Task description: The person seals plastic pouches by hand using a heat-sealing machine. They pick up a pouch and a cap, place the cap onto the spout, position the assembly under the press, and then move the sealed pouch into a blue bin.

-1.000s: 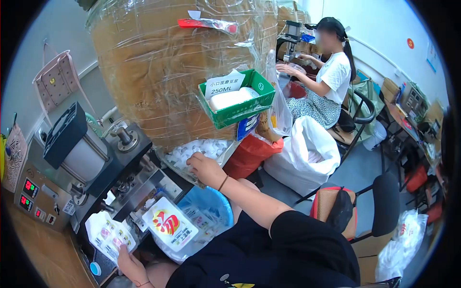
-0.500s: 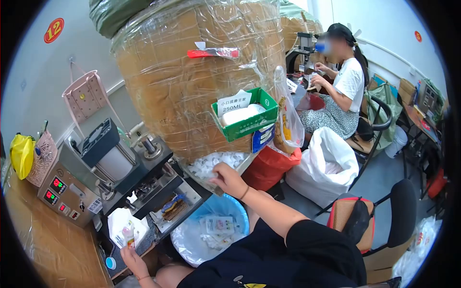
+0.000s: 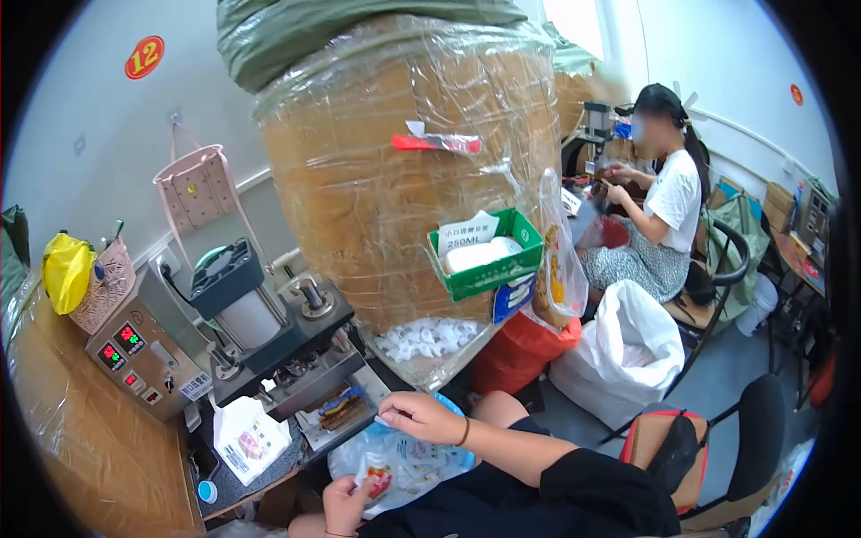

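Observation:
My left hand (image 3: 344, 504) is closed on the edge of a printed plastic pouch (image 3: 379, 481) with red and yellow marks, low over the bin. Just above it, my right hand (image 3: 423, 418) pinches a small white plastic piece (image 3: 384, 419), mostly covered by the fingers. Beneath both hands stands a blue bin (image 3: 468, 455) with a clear liner and more printed pouches inside. Similar small white pieces (image 3: 429, 338) lie in a tray behind the right hand. A stack of white printed pouches (image 3: 252, 441) rests on the bench to the left.
A press machine (image 3: 256, 314) and its control box (image 3: 134, 354) stand at the left. Behind the tray rises a large wrapped carton (image 3: 395, 224) bearing a green box (image 3: 489, 278). A white sack (image 3: 619, 359) and a chair (image 3: 758, 439) are at the right, where another person sits working.
My right hand has come away from the tray of white pieces to above the bin. My left hand has moved right from the pouch stack, carrying a pouch. The view has shifted.

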`<state>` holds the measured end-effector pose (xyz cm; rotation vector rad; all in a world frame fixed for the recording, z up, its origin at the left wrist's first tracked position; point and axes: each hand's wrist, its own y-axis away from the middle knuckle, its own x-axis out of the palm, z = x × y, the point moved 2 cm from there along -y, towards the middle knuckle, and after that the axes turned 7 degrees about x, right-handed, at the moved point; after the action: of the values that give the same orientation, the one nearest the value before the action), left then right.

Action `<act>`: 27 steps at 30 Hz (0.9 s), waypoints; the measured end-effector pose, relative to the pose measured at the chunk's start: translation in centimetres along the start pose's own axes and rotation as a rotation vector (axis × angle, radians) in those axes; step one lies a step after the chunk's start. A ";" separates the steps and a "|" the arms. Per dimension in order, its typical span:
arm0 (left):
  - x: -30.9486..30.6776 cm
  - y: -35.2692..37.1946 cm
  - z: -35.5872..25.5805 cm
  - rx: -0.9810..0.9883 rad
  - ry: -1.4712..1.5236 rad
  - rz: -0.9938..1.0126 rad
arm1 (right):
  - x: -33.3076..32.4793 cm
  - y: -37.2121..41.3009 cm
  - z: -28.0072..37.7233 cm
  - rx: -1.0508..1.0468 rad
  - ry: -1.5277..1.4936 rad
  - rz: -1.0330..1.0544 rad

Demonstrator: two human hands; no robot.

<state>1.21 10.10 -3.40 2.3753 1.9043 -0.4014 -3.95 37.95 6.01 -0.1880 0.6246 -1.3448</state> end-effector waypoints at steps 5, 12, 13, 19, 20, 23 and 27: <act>3.0 0.4 -1.0 -0.094 0.163 0.052 | 1.0 -0.6 0.8 -0.126 0.161 0.007; 4.7 1.3 -1.6 -0.234 0.321 0.161 | -0.1 0.8 0.6 -0.004 0.258 0.235; 5.0 1.1 -1.0 -0.218 0.402 0.157 | -0.3 0.8 0.9 0.007 0.216 0.185; 5.4 0.8 -1.6 -0.180 0.465 0.159 | 0.0 0.5 1.1 -0.006 0.225 0.222; 5.6 0.7 -1.8 -0.193 0.480 0.158 | -0.1 0.5 0.9 -0.020 0.285 0.210; 5.7 0.9 -1.7 -0.242 0.524 0.158 | -0.1 0.8 0.7 -0.022 0.397 0.248; 6.0 0.8 -2.4 -0.291 0.571 0.191 | -0.7 0.1 0.9 0.041 0.399 0.400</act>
<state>3.57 16.18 -2.63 2.6050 1.7204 0.5877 -3.47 38.49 6.89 0.2363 0.9140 -1.0080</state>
